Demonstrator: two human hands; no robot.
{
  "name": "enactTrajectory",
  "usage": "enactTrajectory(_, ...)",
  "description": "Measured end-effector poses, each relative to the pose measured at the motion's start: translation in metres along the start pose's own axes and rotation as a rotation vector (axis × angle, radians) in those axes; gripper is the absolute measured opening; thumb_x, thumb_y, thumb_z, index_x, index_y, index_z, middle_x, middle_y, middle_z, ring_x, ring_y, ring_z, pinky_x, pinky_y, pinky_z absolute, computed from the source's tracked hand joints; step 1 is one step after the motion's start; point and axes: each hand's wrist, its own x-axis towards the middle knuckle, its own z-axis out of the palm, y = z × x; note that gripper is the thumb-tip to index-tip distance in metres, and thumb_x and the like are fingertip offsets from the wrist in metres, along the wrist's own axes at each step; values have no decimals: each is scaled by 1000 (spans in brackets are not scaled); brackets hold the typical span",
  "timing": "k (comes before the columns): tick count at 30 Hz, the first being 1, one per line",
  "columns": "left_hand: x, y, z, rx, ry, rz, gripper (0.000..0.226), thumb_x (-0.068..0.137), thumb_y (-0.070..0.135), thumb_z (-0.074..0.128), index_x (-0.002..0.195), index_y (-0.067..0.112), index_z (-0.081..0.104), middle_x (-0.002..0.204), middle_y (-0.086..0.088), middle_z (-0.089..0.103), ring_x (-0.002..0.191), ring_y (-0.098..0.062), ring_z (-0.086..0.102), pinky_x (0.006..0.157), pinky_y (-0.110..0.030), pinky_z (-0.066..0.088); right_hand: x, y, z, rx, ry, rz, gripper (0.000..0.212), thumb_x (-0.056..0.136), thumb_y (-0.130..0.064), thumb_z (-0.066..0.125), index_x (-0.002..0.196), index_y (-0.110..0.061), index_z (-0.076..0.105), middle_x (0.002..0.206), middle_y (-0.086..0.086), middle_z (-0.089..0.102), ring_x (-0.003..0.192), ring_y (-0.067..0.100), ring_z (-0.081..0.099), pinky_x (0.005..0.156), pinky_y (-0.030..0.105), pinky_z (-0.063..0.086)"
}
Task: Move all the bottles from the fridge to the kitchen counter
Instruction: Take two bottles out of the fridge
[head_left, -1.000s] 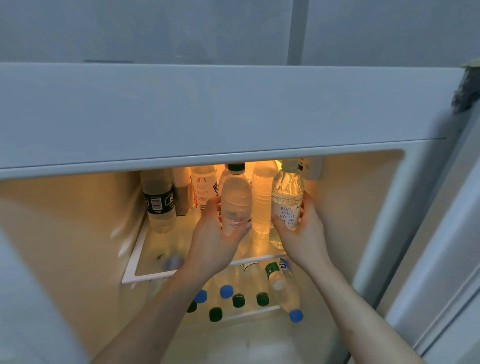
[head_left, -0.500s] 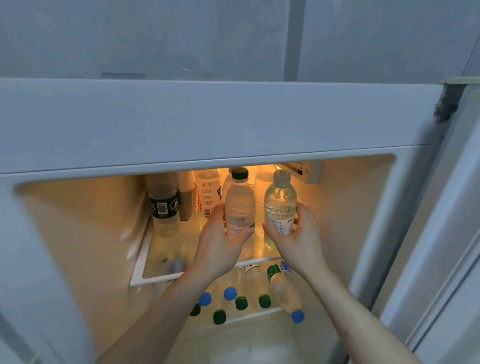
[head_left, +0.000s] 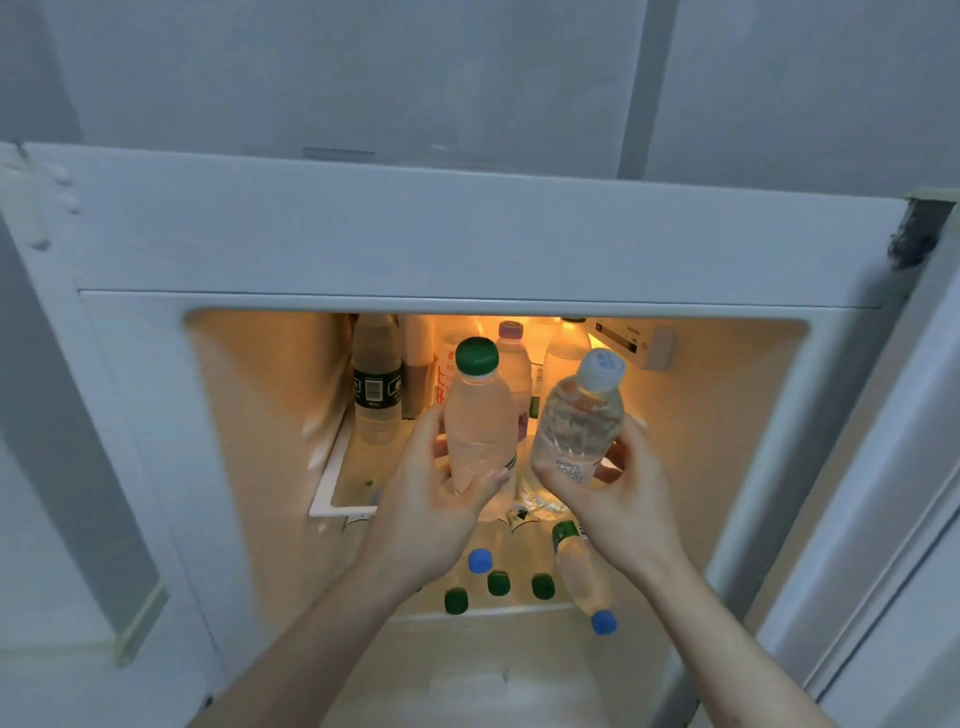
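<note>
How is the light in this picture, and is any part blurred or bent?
Head view: a warm yellow lamp inside the fridge backlights the green-capped bottle and white-capped bottle; the surrounding wall is dim, bluish; the bottles lying on the lower shelf look soft; the wide lens bows the fridge frame.

Left hand (head_left: 431, 499): forearm extended from lower left, fingers and thumb curled round green-capped bottle (head_left: 477, 415). Right hand (head_left: 618, 499): forearm from lower right, gripping tilted white-capped bottle (head_left: 579, 421).
</note>
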Motion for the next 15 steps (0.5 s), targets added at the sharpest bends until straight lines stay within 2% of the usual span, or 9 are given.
enactTrajectory(2,-16,7,-11,17,30,-16,67,83,28,84,133,47,45,125,29,59,115,13,56,92,-19,54,-6,-5,1,37,-39,5,49,74,-18,91,114,-32,66,104,-24,70,100,5,68,80,13,52)
enactTrajectory(4,-36,14,-18,73,73,-40,67,82,27,84,133,47,46,123,27,62,113,9,58,93,-25,56,-13,-6,2,64,-93,19,51,73,-21,92,114,-34,66,106,-19,72,102,6,68,82,17,54)
enactTrajectory(7,-70,21,-21,101,150,-73,71,81,19,85,131,52,46,119,26,66,110,1,64,90,-25,56,-28,-3,0,99,-176,34,50,71,-22,93,112,-32,67,104,-16,74,100,7,69,81,21,56)
enactTrajectory(9,-94,25,-20,101,195,-127,65,82,13,84,130,44,50,116,26,66,107,1,65,90,-25,56,-40,-1,-1,144,-229,47,50,69,-20,94,109,-33,68,102,-16,75,99,6,69,78,17,54)
enactTrajectory(12,-139,36,-13,159,301,-205,57,82,15,84,124,40,55,113,22,69,106,-3,67,90,-29,56,-58,2,-9,208,-342,61,54,67,-12,94,110,-33,69,102,-19,75,97,2,71,78,14,55)
enactTrajectory(15,-187,47,-9,201,393,-283,56,81,15,85,118,43,54,110,26,69,105,-2,67,87,-23,54,-83,-3,-12,263,-453,96,56,68,-6,92,113,-30,69,101,-19,76,94,0,72,75,16,57)
